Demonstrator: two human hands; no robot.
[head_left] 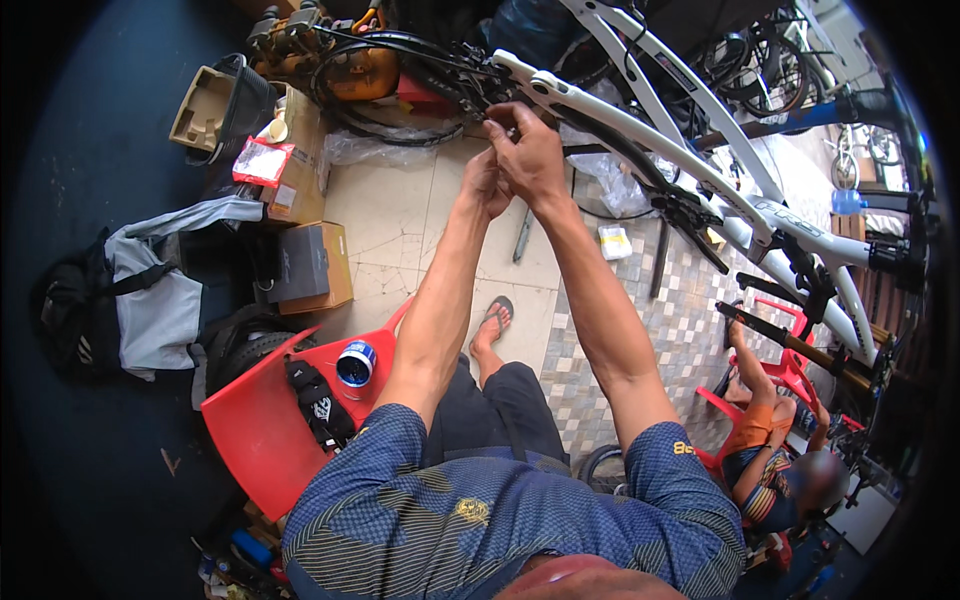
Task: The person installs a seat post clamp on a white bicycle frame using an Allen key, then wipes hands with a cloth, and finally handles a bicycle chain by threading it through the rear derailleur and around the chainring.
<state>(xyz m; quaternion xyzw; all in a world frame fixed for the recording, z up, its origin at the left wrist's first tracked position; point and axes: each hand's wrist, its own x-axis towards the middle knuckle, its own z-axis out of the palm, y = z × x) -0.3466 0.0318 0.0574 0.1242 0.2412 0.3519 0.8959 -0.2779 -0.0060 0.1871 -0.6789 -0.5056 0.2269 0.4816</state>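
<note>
My two hands meet in front of me, just below the rear end of a white bicycle frame [645, 120]. My right hand [533, 152] has its fingers bent and its thumb and fingertips pressed together. Tucked beneath it, my left hand [483, 183] is closed too, its fingertips partly covered by the right. Whatever they pinch is too small or hidden to name. Dark cables and bike parts [470, 85] lie just beyond the fingers. I cannot tell whether the hands touch the frame.
A red plastic chair [262, 425] at my left holds a blue-and-white can [356, 363] and a black glove-like item [318, 405]. Cardboard boxes [318, 275] and an orange compressor [365, 72] stand beyond. At right, a person [765, 450] sits on a red chair; more bicycles [765, 75] stand behind.
</note>
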